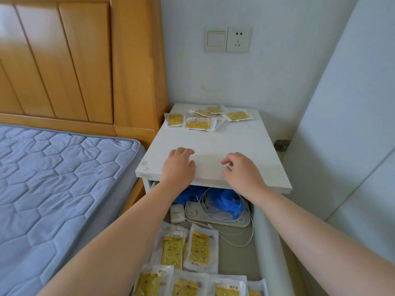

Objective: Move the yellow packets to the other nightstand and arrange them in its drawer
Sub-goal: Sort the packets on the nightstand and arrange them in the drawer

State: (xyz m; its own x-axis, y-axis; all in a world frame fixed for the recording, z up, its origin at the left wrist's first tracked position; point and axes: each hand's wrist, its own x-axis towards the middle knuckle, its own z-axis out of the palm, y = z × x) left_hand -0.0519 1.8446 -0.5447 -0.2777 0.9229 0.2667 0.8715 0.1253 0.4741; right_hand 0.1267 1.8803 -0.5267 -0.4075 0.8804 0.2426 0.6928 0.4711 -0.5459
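Several yellow packets (198, 123) in clear wrappers lie scattered at the back of the white nightstand top (235, 144). Below it the drawer (265, 238) stands pulled out, with several more yellow packets (199, 247) laid in rows at its front. My left hand (178, 165) is over the front part of the top, fingers loosely curled, holding nothing. My right hand (240, 170) is beside it near the front edge, fingers curled and empty. Both hands are well short of the packets on top.
At the drawer's back lie a blue plastic bag (226, 199), white cables (241, 229), a flat white device (213, 216) and a small white pouch (177, 213). A bed with a blue-grey mattress (53, 189) and wooden headboard (85, 60) is on the left. A wall socket (238, 39) is above.
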